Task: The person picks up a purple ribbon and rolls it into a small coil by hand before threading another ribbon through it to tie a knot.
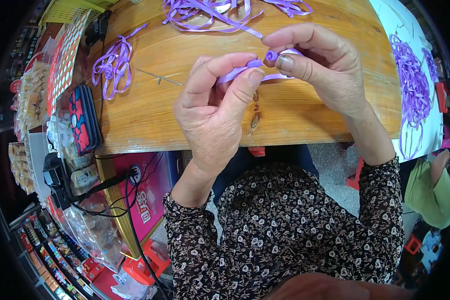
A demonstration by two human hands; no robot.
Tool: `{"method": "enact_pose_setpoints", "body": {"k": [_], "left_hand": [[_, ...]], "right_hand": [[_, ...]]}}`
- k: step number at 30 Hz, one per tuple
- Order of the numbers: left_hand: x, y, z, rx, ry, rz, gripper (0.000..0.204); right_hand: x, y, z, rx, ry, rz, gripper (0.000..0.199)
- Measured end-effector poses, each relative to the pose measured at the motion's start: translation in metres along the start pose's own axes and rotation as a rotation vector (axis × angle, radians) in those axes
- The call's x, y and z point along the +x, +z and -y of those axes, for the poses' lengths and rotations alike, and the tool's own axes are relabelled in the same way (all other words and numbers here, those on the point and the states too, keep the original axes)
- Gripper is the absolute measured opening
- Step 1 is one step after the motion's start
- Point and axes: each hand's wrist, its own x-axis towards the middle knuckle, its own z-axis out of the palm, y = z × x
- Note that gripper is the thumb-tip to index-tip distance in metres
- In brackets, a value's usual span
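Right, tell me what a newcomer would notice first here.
Probably the purple ribbon pinched in the left hand and right hand, over the wooden table. Next, the large purple tangle on the white surface at the right. Then the red-and-blue zip case by the table's left edge.

Bright, fairly even light covers the wooden worktop (155, 115), and the fingers (305, 34) above it look reasonably crisp. At right, the white worktop (407, 27) shines palest, almost washed out. Fisheye distortion curves the lower-left shelves (50, 255), dimmer and softer in detail; black vignetting surrounds everything.
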Motion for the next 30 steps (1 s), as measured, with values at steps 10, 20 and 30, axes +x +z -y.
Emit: {"method": "enact_pose_setpoints", "body": {"k": [10,20,30], "left_hand": [[0.000,0.008,-0.001,-0.097,-0.041,0.001,0.025],[0.006,-0.002,0.011,0.238,0.276,0.107,0.023],[0.001,0.001,0.014,-0.134,0.091,0.050,0.011]], "right_hand": [[-0.003,0.000,-0.002,-0.127,-0.087,0.030,0.022],[-0.004,0.001,0.001,-0.104,-0.086,0.079,0.033],[-0.004,0.001,0.004,-0.069,0.028,0.111,0.030]]}}
